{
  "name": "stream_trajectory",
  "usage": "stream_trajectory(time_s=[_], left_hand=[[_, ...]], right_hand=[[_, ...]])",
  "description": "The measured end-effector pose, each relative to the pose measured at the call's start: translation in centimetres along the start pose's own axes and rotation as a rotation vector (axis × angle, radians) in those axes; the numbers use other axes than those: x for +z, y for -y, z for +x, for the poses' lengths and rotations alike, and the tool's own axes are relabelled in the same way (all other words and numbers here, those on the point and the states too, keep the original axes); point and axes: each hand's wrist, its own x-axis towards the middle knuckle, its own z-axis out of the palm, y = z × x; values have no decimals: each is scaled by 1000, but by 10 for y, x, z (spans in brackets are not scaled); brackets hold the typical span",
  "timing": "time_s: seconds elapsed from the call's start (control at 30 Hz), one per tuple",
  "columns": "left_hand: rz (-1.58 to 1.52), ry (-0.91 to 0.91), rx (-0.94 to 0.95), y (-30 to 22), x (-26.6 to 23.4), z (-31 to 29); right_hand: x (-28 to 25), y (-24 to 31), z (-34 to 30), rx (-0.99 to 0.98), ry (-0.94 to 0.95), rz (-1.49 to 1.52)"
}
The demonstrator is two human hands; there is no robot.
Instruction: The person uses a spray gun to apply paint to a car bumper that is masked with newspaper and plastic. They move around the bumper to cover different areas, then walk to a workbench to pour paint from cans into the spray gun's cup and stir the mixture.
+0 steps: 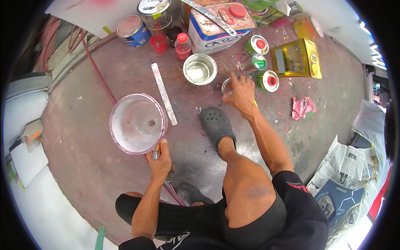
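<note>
The left hand point(160, 163) clasps a spray gun point(156, 154), cup point(135, 125) upright, mouth upward; loosely curved right hand point(241, 93) spans a tin point(226, 86), grip unclear.

Handheld cup point(137, 121), smooth, seemingly plastic; open can point(200, 63), formed of shiny metal; gold tin point(296, 58), finished glossy; clog point(216, 124), surfaced matt; newspaper point(346, 161), creased.

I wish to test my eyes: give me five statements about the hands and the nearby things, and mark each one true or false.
1. The left hand holds a tool with a wide, round cup. True.
2. The right hand is on the gold can. False: it is at a small round container.
3. The crumpled pink piece lies right of the right hand. True.
4. The flat stick stands upright. False: the stick lies on the floor.
5. The red-capped bottle is tipped over. False: the bottle stands upright.
</note>
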Motion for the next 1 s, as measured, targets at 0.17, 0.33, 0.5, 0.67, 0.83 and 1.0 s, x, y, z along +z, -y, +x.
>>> stream_trajectory(time_s=[0.17,0.33,0.5,0.67,0.83,1.0], left_hand=[[-45,-3,-27,-1,-2,-2],[1,3,20,4,-6,-1],[29,-6,25,7,-8,-1],[-57,-10,-12,2,-7,-4],[-67,-20,-20,5,-12,-7],[-50,-25,-17,5,-16,-5]], right_hand=[[-34,6,-14,200,-125,795],[-33,30,-1,-69,-436,1212],[-8,73,31,-310,-624,826],[27,78,37,-364,-604,695],[17,76,30,-395,-593,539],[1,79,27,-421,-529,459]])
